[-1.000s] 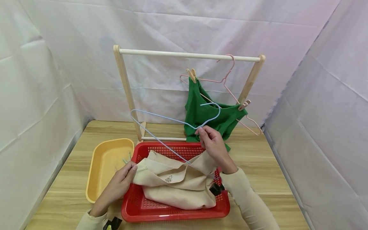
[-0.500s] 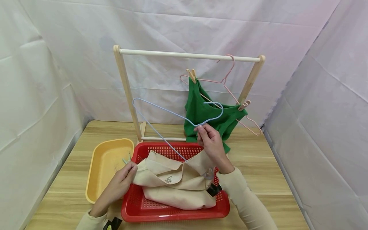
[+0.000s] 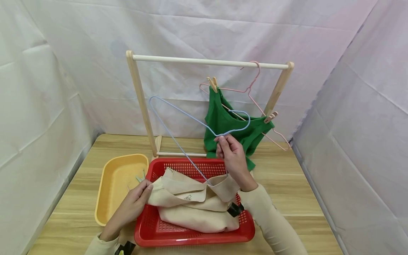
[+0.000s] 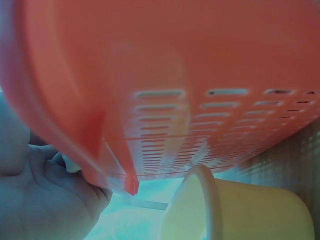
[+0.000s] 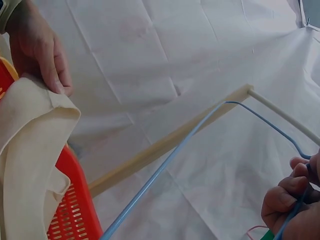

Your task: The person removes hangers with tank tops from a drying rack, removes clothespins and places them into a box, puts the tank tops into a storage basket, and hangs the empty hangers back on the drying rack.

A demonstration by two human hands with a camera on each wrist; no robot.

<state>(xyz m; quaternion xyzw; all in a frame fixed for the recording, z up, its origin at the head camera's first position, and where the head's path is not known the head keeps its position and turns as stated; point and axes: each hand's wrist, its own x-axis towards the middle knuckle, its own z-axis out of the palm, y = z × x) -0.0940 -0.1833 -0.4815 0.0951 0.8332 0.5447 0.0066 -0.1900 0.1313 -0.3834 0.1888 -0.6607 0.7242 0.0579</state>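
My left hand pinches the left edge of a cream cloth garment lying bunched in a red basket. A printed mark shows inside its neck. With thumb and fingertips, my right hand grips a light blue hanger just below its hook. The hanger tilts, one end raised at the left, the lower end reaching into the garment's right-hand opening, where cloth hides it. In the left wrist view, the basket's wall fills most of the picture, with my left hand at its rim.
Behind the basket stands a wooden rack with a white rail. A pink hanger on it bears a green top, held by clothespins. A yellow tray with small clothespins stands left of the basket.
My right hand has moved slightly up, and the hanger's left end has swung upward. The garment's right side has opened round the hanger's lower end. My left hand stays in place.
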